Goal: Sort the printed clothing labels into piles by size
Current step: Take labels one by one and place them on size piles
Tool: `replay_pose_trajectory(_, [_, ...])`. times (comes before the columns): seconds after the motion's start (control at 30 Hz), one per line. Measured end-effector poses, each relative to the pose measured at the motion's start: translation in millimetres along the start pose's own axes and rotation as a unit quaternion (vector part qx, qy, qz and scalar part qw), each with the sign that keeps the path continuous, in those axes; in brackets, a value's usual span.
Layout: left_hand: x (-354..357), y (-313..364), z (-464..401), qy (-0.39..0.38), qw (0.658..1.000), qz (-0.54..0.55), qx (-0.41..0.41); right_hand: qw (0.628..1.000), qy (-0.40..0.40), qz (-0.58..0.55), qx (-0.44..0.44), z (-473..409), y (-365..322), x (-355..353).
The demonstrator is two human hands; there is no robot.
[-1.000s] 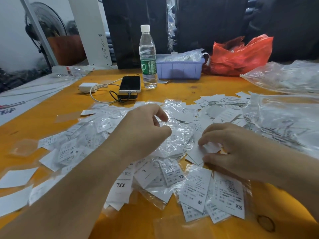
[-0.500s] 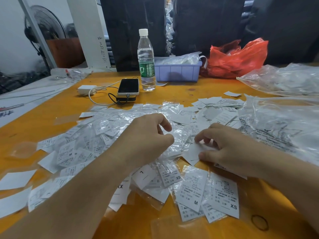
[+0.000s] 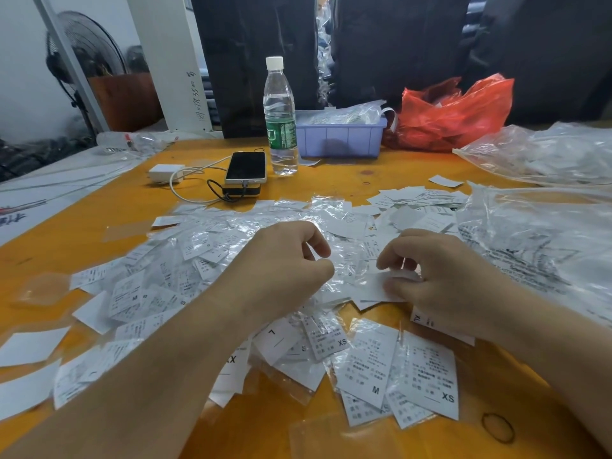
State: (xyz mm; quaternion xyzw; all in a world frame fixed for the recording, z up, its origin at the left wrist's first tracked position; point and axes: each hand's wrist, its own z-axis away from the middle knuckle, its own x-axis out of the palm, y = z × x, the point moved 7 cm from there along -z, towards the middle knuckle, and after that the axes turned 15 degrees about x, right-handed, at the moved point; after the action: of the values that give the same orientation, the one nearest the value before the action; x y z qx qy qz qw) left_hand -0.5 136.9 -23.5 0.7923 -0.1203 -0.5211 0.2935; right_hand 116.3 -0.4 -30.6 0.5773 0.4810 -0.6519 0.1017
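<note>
Labels (image 3: 205,273) lie heaped across the table's (image 3: 331,183) middle. The left hand (image 3: 281,263), fingers curled, pinches clear wrap; the right hand (image 3: 450,276) pinches a white label (image 3: 371,286).

Far side of orange tabletop (image 3: 347,180): upright water bottle (image 3: 280,117) just beside dark phone (image 3: 245,167), white charger (image 3: 165,173) left of it, lilac bin (image 3: 341,139), red plastic bag (image 3: 453,114). Standing fan (image 3: 82,61) back left.
</note>
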Motion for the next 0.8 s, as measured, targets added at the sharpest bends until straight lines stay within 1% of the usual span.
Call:
replay_pose_trajectory(0.2, [1,6,2,-0.007,1.000,0.005,0.006,1.000,0.008,-0.008,-0.017,2,-4,-2])
replay_pose_trajectory(0.27, [1,8,2,-0.007,1.000,0.007,0.009,0.999,0.032,-0.027,-0.023,3,-6,-6])
replay_pose_trajectory(0.33, [0,10,3,-0.008,1.000,0.003,0.011,0.992,0.093,-0.072,-0.043,8,-12,-19])
replay_pose_trajectory(0.43, [0,11,4,0.000,1.000,0.007,0.013,0.961,0.228,-0.110,-0.115,24,-23,-45])
replay_pose_trajectory(0.47, [0,11,3,0.000,1.000,0.024,0.015,0.948,0.258,-0.117,-0.142,31,-28,-51])
replay_pose_trajectory(0.5, [3,12,3,-0.007,0.998,0.065,0.018,0.939,0.275,-0.124,-0.167,38,-32,-54])
replay_pose_trajectory(0.53, [7,15,2,-0.024,0.991,0.127,0.020,0.931,0.282,-0.129,-0.191,45,-37,-54])
replay_pose_trajectory(0.6, [16,24,2,-0.062,0.966,0.251,0.017,0.924,0.278,-0.130,-0.229,55,-48,-48])
replay_pose_trajectory(0.63, [18,27,3,-0.068,0.953,0.296,0.015,0.924,0.266,-0.132,-0.241,57,-53,-44])
replay_pose_trajectory(0.7, [19,32,3,-0.066,0.938,0.340,0.019,0.928,0.228,-0.146,-0.255,58,-57,-36])
replay_pose_trajectory(0.8, [18,36,5,-0.070,0.935,0.344,0.052,0.935,0.183,-0.174,-0.251,55,-56,-29])
